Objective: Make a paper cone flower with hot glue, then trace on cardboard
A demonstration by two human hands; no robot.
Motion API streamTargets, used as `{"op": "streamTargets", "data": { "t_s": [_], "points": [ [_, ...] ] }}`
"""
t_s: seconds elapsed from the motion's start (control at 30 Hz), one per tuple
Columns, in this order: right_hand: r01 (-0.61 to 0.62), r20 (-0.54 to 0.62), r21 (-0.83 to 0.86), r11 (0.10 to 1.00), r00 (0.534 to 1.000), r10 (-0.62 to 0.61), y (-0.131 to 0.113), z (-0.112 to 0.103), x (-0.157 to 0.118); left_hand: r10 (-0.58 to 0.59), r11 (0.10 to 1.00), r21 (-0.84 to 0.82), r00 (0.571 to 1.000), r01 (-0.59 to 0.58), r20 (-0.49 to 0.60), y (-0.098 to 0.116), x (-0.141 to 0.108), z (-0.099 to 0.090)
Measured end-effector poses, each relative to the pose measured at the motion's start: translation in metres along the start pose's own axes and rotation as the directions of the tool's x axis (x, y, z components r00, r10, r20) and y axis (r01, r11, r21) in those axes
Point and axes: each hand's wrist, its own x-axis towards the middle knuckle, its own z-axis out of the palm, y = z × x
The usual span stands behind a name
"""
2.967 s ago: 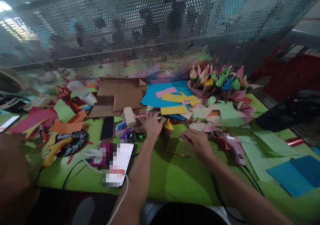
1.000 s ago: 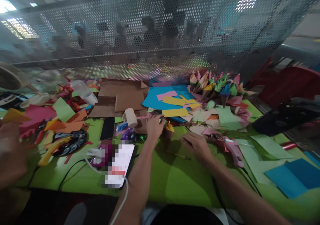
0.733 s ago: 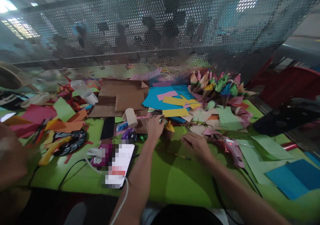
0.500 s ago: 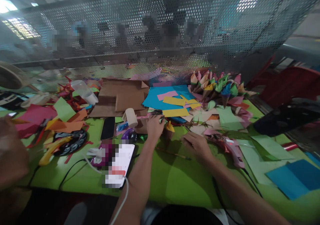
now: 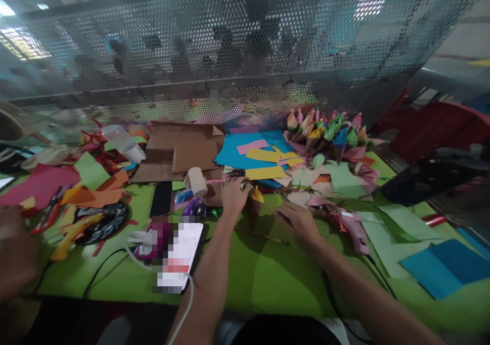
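My left hand [image 5: 234, 197] is closed at the near edge of the paper pile, its fingers round something small and greenish that I cannot make out. Just right of it stands a brown paper cone [image 5: 254, 206] with a yellow top. Over the green table [image 5: 275, 273], my right hand [image 5: 294, 216] has its fingers curled together; what they hold, if anything, is too small to tell. A thin brown stick [image 5: 264, 236] lies between my forearms. Beyond my hands are blue sheets [image 5: 229, 148] with yellow strips [image 5: 264, 173]. A pink glue gun [image 5: 358, 232] lies right of my right hand.
Paper cones [image 5: 339, 138] cluster at the back right. Brown paper [image 5: 191, 151], a tape roll [image 5: 197, 181], a lit phone [image 5: 184, 253] and a yellow glue gun [image 5: 78, 235] are toward the left. Another person's hand [image 5: 15, 253] is at the far left. A perforated screen [image 5: 245, 64] stands behind.
The whole view has shifted slightly. My hands stay almost where they were over the table. At the far left, the other person's hand has moved a little down and left.
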Motion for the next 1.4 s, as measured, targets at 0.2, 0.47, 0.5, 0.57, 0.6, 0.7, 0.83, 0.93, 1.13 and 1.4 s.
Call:
{"op": "streamTargets", "data": {
  "t_s": [0.2,0.47,0.5,0.57,0.6,0.7,0.83,0.93,1.13,1.4],
  "points": [
    [0.008,-0.006,-0.005,1.0,1.0,-0.008,0.0002,0.0008,-0.0003,0.0,1.0,-0.012,1.0,0.001,0.011,-0.0001,-0.0001,-0.0001],
    [0.021,-0.008,-0.017,1.0,1.0,-0.021,-0.0001,0.0012,0.0001,-0.013,1.0,-0.002,1.0,0.013,0.013,0.0002,0.0001,0.0002],
    [0.016,-0.01,-0.015,1.0,1.0,-0.017,0.0001,0.0014,-0.0001,-0.013,1.0,-0.002,1.0,0.013,0.013,0.0001,0.0002,0.0003],
    [0.009,-0.009,-0.014,1.0,1.0,-0.009,0.0006,0.0016,-0.0005,-0.016,1.0,-0.002,1.0,0.016,0.013,-0.0001,0.0002,0.0006],
    [0.01,-0.007,-0.016,1.0,1.0,-0.01,0.0008,0.0016,-0.0006,-0.016,1.0,-0.003,1.0,0.016,0.013,-0.0002,0.0002,0.0007],
    [0.027,0.002,-0.023,0.999,1.0,-0.027,0.0011,0.0006,-0.0002,-0.009,1.0,-0.012,1.0,0.009,0.013,-0.0005,0.0001,0.0009],
    [0.035,0.003,-0.025,0.999,0.999,-0.035,0.0003,-0.0013,0.0007,-0.014,1.0,-0.016,1.0,0.014,0.013,-0.0003,0.0005,0.001],
    [0.034,0.002,-0.015,0.999,0.999,-0.034,-0.0003,-0.0019,0.0007,-0.015,1.0,-0.009,1.0,0.015,0.019,-0.0003,0.0007,0.0009],
    [0.039,-0.02,0.003,0.999,0.999,-0.039,-0.0007,-0.0018,0.0013,-0.004,1.0,0.0,1.0,0.004,0.003,-0.002,0.0003,0.002],
    [0.033,-0.016,-0.006,0.999,0.999,-0.033,-0.0014,-0.0026,0.0019,-0.009,1.0,0.006,1.0,0.009,0.001,-0.0016,0.0005,0.0014]
  ]
}}
